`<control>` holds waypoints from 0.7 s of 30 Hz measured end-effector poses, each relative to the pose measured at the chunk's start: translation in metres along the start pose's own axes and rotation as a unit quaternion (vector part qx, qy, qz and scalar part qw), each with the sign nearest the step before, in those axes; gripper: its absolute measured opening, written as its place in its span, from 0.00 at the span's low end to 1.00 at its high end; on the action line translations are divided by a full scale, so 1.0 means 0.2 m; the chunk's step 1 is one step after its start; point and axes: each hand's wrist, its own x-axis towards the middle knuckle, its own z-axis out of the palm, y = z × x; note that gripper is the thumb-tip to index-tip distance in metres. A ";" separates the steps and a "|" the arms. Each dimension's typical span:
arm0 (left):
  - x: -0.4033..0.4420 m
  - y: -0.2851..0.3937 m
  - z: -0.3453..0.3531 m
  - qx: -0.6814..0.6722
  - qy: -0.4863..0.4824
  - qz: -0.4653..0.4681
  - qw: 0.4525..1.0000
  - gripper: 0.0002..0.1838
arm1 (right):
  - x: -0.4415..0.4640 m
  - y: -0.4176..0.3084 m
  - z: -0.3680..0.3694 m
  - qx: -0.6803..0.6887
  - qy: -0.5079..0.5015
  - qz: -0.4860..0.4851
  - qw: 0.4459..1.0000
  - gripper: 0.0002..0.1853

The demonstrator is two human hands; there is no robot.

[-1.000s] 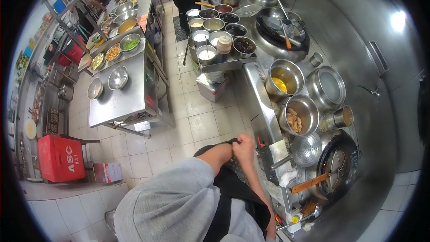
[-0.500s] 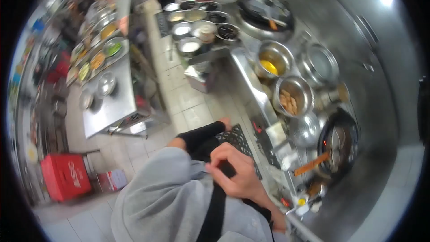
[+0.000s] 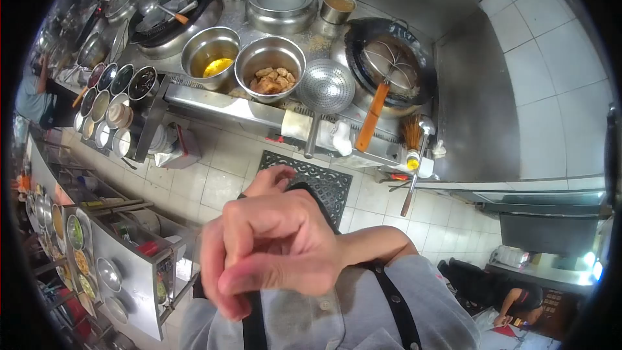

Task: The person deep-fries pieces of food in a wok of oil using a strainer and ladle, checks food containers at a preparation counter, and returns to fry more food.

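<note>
My right hand (image 3: 278, 243) is close to the camera in front of my chest, its fingers curled in and the thumb against them, with nothing seen in them. Behind it, my left hand (image 3: 271, 180) shows only in part; most of its fingers are hidden. On the stove counter ahead stand a steel pot of yellow liquid (image 3: 218, 67) and a steel pot of browned food pieces (image 3: 272, 81). A perforated strainer ladle (image 3: 326, 86) lies beside them. To its right, a wire skimmer with a wooden handle (image 3: 374, 116) rests on a black wok (image 3: 418, 58).
Several seasoning bowls (image 3: 100, 105) line the left end of the counter. A prep table (image 3: 139, 285) with food bowls stands at lower left. A bamboo brush (image 3: 411, 133) and a long-handled ladle (image 3: 418, 162) sit at the front edge. A black mat (image 3: 334, 188) covers floor tiles. Another person (image 3: 518, 301) is at lower right.
My view has turned to the right, so the stove counter now spans the top. My right hand has come nearer the camera and covers part of my left hand.
</note>
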 end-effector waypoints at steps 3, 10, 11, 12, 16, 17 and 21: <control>-0.06 0.36 0.05 -0.097 0.016 0.072 0.993 0.19 | -0.07 -0.02 -0.08 -0.022 -0.051 0.057 0.997 0.17; -0.14 0.74 0.09 -0.054 0.022 0.153 0.986 0.16 | -0.10 -0.13 0.03 0.066 -0.055 -0.056 0.995 0.21; -0.15 0.78 0.09 -0.037 0.008 0.168 0.985 0.16 | -0.11 -0.15 0.03 0.079 -0.057 -0.053 0.994 0.20; -0.16 0.82 0.10 -0.021 -0.006 0.182 0.983 0.16 | -0.13 -0.16 0.03 0.089 -0.055 -0.048 0.993 0.20; -0.18 0.95 0.13 0.010 -0.041 0.232 0.972 0.18 | -0.19 -0.21 0.03 0.122 -0.038 -0.011 0.992 0.20; -0.18 0.96 0.14 0.014 -0.050 0.233 0.971 0.19 | -0.20 -0.22 0.02 0.128 -0.027 0.001 0.991 0.19; -0.10 0.88 0.12 0.032 -0.081 0.231 0.969 0.19 | -0.27 -0.23 -0.07 0.090 0.033 0.047 0.994 0.20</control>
